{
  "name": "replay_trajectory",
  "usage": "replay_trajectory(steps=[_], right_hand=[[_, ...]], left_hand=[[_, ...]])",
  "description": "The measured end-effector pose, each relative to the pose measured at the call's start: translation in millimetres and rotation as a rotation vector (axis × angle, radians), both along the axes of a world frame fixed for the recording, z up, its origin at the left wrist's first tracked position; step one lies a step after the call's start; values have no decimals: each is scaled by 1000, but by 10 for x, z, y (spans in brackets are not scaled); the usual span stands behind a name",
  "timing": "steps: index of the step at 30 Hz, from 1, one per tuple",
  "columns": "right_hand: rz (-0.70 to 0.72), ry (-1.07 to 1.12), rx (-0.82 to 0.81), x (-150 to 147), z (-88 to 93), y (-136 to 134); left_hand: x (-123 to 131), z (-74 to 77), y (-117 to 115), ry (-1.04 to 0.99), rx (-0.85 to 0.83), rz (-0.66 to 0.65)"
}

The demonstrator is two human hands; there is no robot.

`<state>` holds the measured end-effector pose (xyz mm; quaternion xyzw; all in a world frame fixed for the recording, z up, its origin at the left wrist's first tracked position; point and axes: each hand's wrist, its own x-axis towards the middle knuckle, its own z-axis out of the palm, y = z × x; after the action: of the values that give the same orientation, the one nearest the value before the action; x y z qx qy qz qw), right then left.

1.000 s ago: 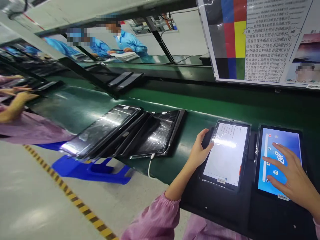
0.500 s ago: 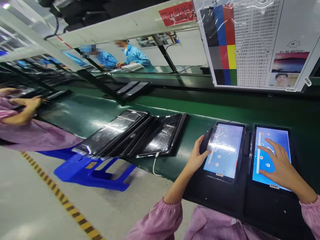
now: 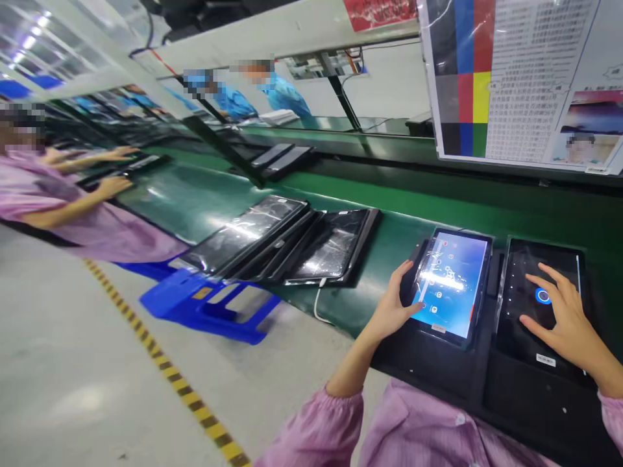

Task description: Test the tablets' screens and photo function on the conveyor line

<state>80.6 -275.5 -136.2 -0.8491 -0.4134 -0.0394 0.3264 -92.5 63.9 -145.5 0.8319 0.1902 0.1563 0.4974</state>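
Note:
Two tablets lie side by side in front of me on a black mat [image 3: 433, 379]. The left tablet [image 3: 455, 259] shows a blue home screen with icons. At its left edge is my left hand [image 3: 392, 308], thumb at the screen and fingers apart from it, not closed round the tablet. The right tablet [image 3: 520, 337] has a dark screen with a round blue and white icon in the middle. Spread fingers of my right hand [image 3: 567, 318] are over that screen and partly cover it; contact is hard to tell. Barcode labels show on both lower bezels.
To the left, several black tablets [image 3: 331, 243] lie stacked and overlapping; a white cable [image 3: 318, 305] hangs from one. A blue stool [image 3: 195, 301] stands below the bench. A test chart [image 3: 530, 78] hangs above. At far left a co-worker in pink [image 3: 63, 188] handles devices.
The right tablet's screen has gone from the blue home screen to dark with a central icon. My view has shifted slightly; my hands keep nearly the same places at the tablets.

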Motion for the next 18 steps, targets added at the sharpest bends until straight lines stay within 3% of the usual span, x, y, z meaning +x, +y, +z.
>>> replay_trajectory(steps=[5, 9, 11, 14, 16, 18], right_hand=[[-28, -10, 19, 42, -28, -51], [-23, 7, 38, 83, -46, -106], [-15, 12, 74, 94, -29, -112], [-27, -9, 143, 102, 26, -94], [-47, -33, 171, 109, 62, -88], [-74, -55, 190, 117, 74, -106]], left_hand=[[-141, -22, 131, -157, -380, 157], [-679, -193, 258, -385, -583, 377], [-1026, -289, 259, -364, -653, 338], [-1424, -437, 153, -187, -761, 178], [-1513, -558, 25, -50, -832, 74], [-1442, -697, -115, 54, -879, 5]])
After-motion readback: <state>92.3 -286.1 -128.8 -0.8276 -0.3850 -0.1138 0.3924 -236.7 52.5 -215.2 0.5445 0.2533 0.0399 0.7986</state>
